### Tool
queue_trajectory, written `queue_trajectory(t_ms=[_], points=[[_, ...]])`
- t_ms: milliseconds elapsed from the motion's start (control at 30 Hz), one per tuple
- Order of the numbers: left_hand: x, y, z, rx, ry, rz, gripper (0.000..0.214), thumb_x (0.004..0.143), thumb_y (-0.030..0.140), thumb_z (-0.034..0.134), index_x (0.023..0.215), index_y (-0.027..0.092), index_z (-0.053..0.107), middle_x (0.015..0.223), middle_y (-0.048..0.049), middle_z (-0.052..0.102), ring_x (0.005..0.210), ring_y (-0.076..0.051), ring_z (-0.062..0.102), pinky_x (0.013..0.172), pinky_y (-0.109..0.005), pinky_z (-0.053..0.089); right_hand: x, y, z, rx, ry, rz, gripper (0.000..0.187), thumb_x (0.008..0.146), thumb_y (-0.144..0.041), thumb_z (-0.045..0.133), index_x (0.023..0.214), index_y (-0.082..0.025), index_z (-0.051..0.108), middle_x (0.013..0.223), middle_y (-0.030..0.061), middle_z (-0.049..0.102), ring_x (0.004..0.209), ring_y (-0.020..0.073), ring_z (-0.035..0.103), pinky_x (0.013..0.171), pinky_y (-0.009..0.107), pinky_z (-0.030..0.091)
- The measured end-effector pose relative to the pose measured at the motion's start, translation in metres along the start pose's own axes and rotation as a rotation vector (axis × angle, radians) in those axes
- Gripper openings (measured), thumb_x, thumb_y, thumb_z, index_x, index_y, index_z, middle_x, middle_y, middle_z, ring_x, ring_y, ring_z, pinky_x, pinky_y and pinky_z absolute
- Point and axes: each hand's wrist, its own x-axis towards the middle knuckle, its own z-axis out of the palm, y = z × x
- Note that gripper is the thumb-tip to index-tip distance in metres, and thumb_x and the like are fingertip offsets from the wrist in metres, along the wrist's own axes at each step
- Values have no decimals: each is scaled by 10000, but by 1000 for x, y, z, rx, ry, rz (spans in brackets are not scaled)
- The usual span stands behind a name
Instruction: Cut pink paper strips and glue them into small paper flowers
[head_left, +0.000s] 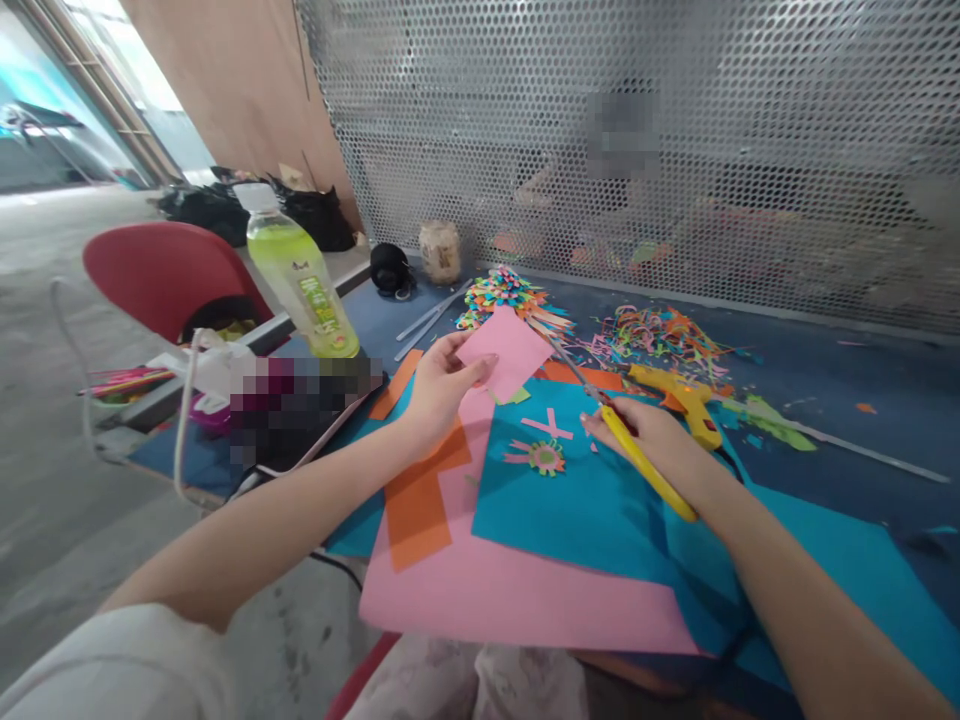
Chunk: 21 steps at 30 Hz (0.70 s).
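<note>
My left hand (450,375) pinches a square of pink paper (511,348) by its left side, above the table. In my right hand (649,430) is a pair of scissors with yellow handles (645,465); their blades point up and left toward the paper's right corner. Whether the blades touch the paper I cannot tell. Below lie a blue sheet (555,525) and a larger pink sheet (510,605). On the blue sheet rest a small green and pink paper rosette (546,457) and crossed pink strips (549,424).
A yellow glue gun (679,400) lies right of the scissors. Behind are a heap of coloured paper curls (502,288) and shredded strips (660,335). A drink bottle (304,280) stands left. Orange paper (416,515) lies on the pink sheet. Perforated metal (487,120) borders the table.
</note>
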Motion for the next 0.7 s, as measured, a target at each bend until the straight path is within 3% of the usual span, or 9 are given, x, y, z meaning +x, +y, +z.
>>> queue_trajectory(t_ms=[400,700], points=[[1,5,-2,-75,-66,-5,438,549,224,789,955,161,636,732,9,637,575,-61,533,534,-185,433,-4,-9,1,0,-25,-10,307,746,-509,532,762,-203,550,699,8,605,645,167,537,582,279,393],[1,7,-2,-57,-82,16,457,545,242,799,966,160,640,653,26,610,535,-55,507,519,-189,415,-3,-7,2,-19,-35,-2,332,746,-529,531,747,-197,540,671,3,577,610,157,512,560,279,382]])
